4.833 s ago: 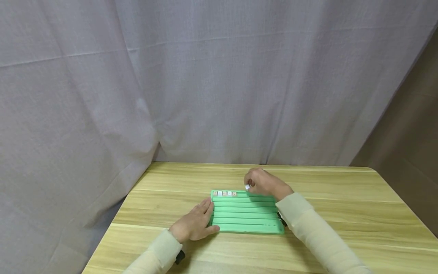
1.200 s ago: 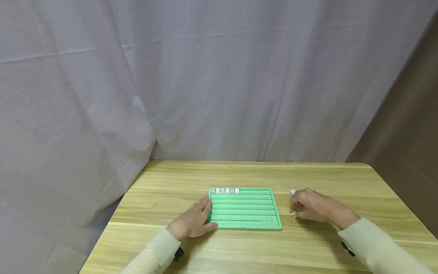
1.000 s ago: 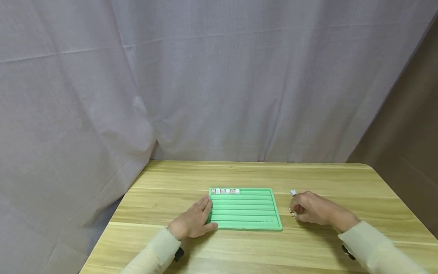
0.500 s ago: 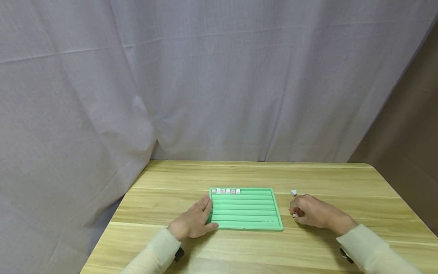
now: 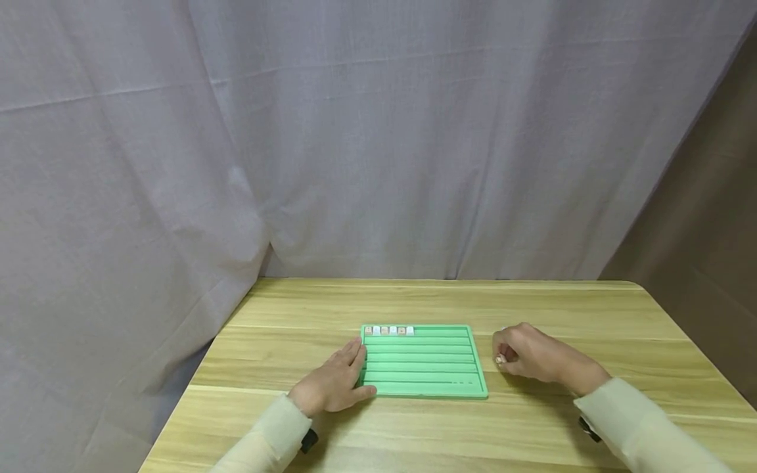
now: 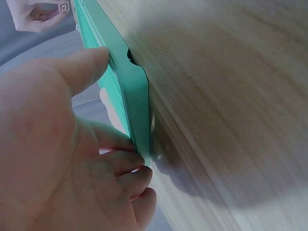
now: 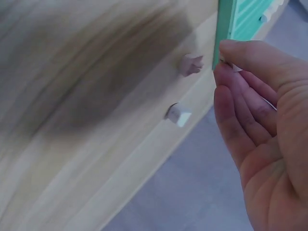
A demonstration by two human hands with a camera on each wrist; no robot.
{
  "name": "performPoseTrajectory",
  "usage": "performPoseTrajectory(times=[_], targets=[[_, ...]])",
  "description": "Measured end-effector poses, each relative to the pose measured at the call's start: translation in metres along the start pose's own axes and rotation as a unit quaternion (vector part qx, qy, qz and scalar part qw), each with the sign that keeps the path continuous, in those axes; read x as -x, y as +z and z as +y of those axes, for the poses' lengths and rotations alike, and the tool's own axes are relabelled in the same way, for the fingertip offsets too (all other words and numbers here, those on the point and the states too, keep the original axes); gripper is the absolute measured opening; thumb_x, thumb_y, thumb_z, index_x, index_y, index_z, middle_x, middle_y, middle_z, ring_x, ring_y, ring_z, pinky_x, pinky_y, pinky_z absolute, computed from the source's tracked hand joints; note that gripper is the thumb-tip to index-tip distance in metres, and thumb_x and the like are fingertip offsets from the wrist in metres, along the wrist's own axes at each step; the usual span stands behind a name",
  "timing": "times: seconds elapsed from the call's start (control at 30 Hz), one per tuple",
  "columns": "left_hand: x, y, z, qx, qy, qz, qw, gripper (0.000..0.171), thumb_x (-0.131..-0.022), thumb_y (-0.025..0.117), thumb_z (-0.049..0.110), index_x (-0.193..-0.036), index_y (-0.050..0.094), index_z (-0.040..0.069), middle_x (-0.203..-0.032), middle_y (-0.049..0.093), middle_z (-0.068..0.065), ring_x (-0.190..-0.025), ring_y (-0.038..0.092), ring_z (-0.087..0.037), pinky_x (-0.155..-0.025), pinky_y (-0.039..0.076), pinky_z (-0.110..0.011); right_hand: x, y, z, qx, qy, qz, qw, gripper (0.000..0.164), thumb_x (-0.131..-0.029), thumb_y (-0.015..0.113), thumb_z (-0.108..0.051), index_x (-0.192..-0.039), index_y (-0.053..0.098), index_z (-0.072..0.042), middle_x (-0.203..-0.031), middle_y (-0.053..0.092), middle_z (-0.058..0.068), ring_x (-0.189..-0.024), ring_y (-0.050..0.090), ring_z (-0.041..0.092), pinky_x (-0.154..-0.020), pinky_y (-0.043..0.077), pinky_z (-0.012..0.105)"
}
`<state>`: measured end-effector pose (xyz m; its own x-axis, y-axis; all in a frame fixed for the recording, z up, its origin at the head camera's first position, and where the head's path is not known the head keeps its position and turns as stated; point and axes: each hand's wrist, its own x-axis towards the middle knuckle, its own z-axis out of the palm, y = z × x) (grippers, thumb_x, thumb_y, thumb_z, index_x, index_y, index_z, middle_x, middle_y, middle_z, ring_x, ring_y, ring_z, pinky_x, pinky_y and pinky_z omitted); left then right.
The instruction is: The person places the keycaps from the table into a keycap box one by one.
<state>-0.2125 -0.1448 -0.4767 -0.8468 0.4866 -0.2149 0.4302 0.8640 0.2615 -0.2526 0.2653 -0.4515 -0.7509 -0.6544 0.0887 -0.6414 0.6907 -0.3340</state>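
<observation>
A green tray (image 5: 422, 387) with parallel grooves lies on the table. Along the left part of its top groove stand several keycaps (image 5: 393, 330), beige and white by turns. My left hand (image 5: 332, 383) rests against the tray's left side, fingers extended, thumb over the near left corner. To the right of the tray, my right hand (image 5: 535, 355) pinches a small beige keycap (image 5: 501, 359) between thumb and index finger. The left wrist view shows the hollow underside of that keycap (image 6: 64, 7). Below the right hand lie a pinkish keycap (image 7: 191, 65) and a white keycap (image 7: 178, 115).
The wooden table (image 5: 414, 433) reaches back to a grey curtain (image 5: 378, 164). Both loose keycaps lie on the wood beyond the tray's right edge, mostly behind the right hand in the head view.
The white keycap held earlier now ends the tray's row. My right hand went right to the loose keycaps, pinched a beige one and shifted slightly back and left. The left hand stayed put.
</observation>
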Motion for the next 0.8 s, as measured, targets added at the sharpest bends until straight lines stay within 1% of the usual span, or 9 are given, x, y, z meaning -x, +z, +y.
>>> performPoseTrajectory(times=[0.13,0.23,0.33,0.47,0.67,0.8], targets=[[0.001,-0.001,0.0,0.003,0.0,0.002,1.0,0.088,-0.106,0.057,0.052,-0.165,0.024,-0.004,-0.177,0.016,-0.021,-0.165,0.018,-0.036,-0.134,0.025,-0.052,-0.01,-0.003,-0.005,0.002,-0.001,0.006,1.0,0.022,-0.084,0.078,0.002,-0.08,0.067,-0.017,-0.076,0.065,-0.013,-0.072,0.058,-0.002,-0.061,0.055,0.018],[0.001,-0.001,0.0,0.003,0.0,0.004,1.0,0.088,-0.106,0.057,0.052,-0.165,0.025,-0.005,-0.177,0.016,-0.022,-0.165,0.018,-0.036,-0.134,0.025,-0.052,-0.018,-0.005,-0.008,0.004,-0.009,0.012,1.0,0.022,-0.083,0.077,0.003,-0.08,0.067,-0.016,-0.077,0.067,-0.011,-0.072,0.06,-0.001,-0.062,0.056,0.018],[0.002,-0.001,0.0,0.003,0.002,0.006,1.0,0.088,-0.106,0.057,0.052,-0.165,0.024,-0.005,-0.176,0.016,-0.022,-0.165,0.018,-0.036,-0.134,0.025,-0.052,-0.025,-0.007,-0.011,0.004,-0.014,0.014,1.0,0.021,-0.083,0.075,0.004,-0.081,0.067,-0.015,-0.08,0.07,-0.009,-0.075,0.063,0.0,-0.063,0.056,0.019],[0.002,0.0,0.0,0.003,0.003,0.006,1.0,0.088,-0.106,0.056,0.052,-0.165,0.023,-0.006,-0.176,0.015,-0.022,-0.165,0.018,-0.037,-0.134,0.024,-0.052,-0.034,-0.008,-0.016,-0.008,-0.009,0.006,1.0,0.02,-0.086,0.075,0.003,-0.085,0.067,-0.014,-0.082,0.07,-0.007,-0.075,0.061,-0.001,-0.063,0.054,0.019],[0.002,0.001,0.001,0.002,0.005,0.008,1.0,0.089,-0.106,0.057,0.052,-0.165,0.024,-0.006,-0.177,0.016,-0.022,-0.165,0.018,-0.036,-0.134,0.024,-0.051,-0.046,-0.008,-0.022,-0.033,0.006,-0.015,0.999,0.014,-0.089,0.074,0.003,-0.089,0.067,-0.01,-0.079,0.065,-0.007,-0.062,0.051,-0.001,-0.056,0.05,0.019],[0.001,0.0,0.001,0.0,0.005,0.008,1.0,0.088,-0.106,0.057,0.052,-0.165,0.024,-0.005,-0.177,0.016,-0.021,-0.165,0.018,-0.036,-0.134,0.024,-0.051,-0.053,-0.006,-0.022,-0.028,-0.005,-0.016,0.999,0.011,-0.09,0.073,0.002,-0.09,0.07,-0.009,-0.083,0.07,-0.004,-0.068,0.057,-0.001,-0.06,0.054,0.019]])
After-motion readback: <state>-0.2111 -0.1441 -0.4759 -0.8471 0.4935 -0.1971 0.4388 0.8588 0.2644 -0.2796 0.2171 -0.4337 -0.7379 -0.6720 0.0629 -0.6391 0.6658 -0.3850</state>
